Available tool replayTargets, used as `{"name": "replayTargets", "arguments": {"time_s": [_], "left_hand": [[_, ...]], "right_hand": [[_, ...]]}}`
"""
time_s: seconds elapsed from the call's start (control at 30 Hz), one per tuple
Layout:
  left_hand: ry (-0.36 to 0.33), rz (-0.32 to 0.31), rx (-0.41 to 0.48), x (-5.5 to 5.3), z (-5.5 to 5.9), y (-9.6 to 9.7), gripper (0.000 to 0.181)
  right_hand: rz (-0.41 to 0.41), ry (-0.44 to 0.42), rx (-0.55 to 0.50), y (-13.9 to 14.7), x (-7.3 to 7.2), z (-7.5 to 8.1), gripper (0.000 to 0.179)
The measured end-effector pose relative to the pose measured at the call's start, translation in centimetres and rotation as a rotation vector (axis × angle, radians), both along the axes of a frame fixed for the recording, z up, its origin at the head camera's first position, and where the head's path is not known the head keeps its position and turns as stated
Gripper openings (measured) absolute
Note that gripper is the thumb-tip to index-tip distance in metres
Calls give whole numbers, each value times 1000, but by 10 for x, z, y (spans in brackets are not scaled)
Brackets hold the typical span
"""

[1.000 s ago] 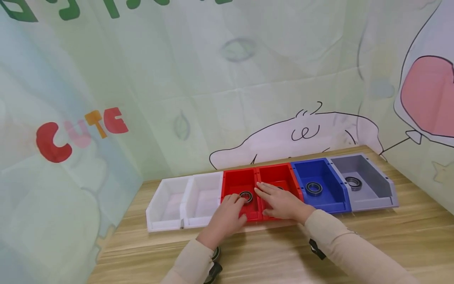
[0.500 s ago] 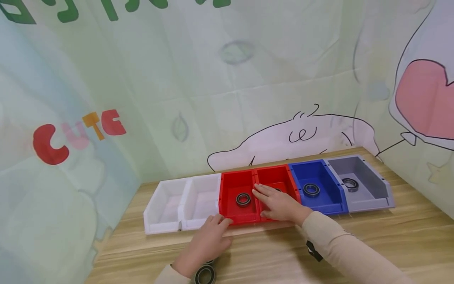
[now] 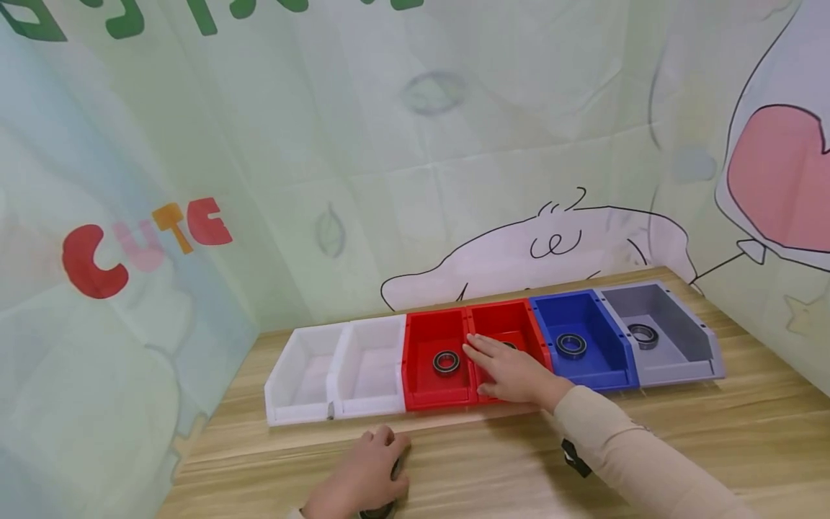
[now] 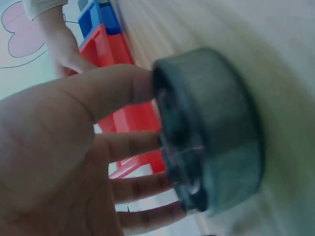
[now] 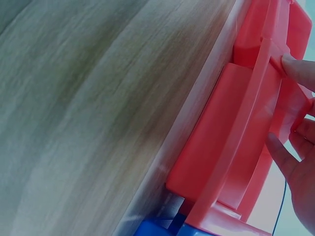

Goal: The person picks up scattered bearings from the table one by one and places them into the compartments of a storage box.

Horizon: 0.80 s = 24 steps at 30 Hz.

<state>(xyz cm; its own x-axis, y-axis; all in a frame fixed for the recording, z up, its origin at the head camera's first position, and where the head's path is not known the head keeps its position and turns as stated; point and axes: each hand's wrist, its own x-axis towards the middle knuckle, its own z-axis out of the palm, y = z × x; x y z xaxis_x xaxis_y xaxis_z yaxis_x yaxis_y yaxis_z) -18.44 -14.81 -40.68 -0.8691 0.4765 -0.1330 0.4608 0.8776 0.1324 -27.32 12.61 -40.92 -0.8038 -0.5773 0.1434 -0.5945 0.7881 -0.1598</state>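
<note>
My left hand (image 3: pixel 359 472) is low over the table's front, thumb and fingers spread about a ball bearing (image 3: pixel 397 467). Another bearing (image 3: pixel 378 512) shows partly below that hand. In the left wrist view a bearing (image 4: pixel 231 132) looms large, its rim meeting the thumb tip and hiding the other fingertips. My right hand (image 3: pixel 509 371) rests over the right red bin (image 3: pixel 502 311), extended fingers reaching the divider beside the left red bin (image 3: pixel 421 335). A bearing (image 3: pixel 446 362) lies flat in the left red bin; one (image 3: pixel 510 346) in the right is mostly hidden by the hand.
Two white bins (image 3: pixel 366 324) stand at the row's left end. To the right, a blue bin (image 3: pixel 603 371) and a grey bin (image 3: pixel 687 371) each contain a bearing. The row stands on a wooden table (image 3: pixel 227 447) before a printed curtain (image 3: pixel 389 180).
My left hand has left the bearing in the left red bin and moved back and down to the bearings at the table's front. My right hand has stayed in place.
</note>
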Motion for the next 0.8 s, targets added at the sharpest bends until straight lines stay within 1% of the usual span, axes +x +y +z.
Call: {"name": "replayTargets", "arguments": {"time_s": [0.07,0.13,0.27,0.33,0.43,0.53,0.73,0.8], "left_hand": [[-13,23,-8,-1,-3,0,49],[-15,41,3,-3,-5,0,49],[-33,64,66,-8,-8,-2,41],[-41,70,104,-10,-10,-4,35],[-39,68,138,-12,-12,-9,30],[-13,52,144,-13,-12,-13,30],[38,34,169,-13,-9,-16,31],[79,35,181,-13,-7,-17,30]], "right_hand": [[-5,-5,-4,0,0,0,70],[-9,-11,-8,1,1,0,70],[-14,-16,-9,0,1,1,70],[-6,-13,-10,-1,1,1,70],[11,-8,-10,-2,2,2,70],[16,-4,-6,-2,2,2,70],[6,-1,-8,0,2,2,70],[4,-5,-7,0,2,2,70]]}}
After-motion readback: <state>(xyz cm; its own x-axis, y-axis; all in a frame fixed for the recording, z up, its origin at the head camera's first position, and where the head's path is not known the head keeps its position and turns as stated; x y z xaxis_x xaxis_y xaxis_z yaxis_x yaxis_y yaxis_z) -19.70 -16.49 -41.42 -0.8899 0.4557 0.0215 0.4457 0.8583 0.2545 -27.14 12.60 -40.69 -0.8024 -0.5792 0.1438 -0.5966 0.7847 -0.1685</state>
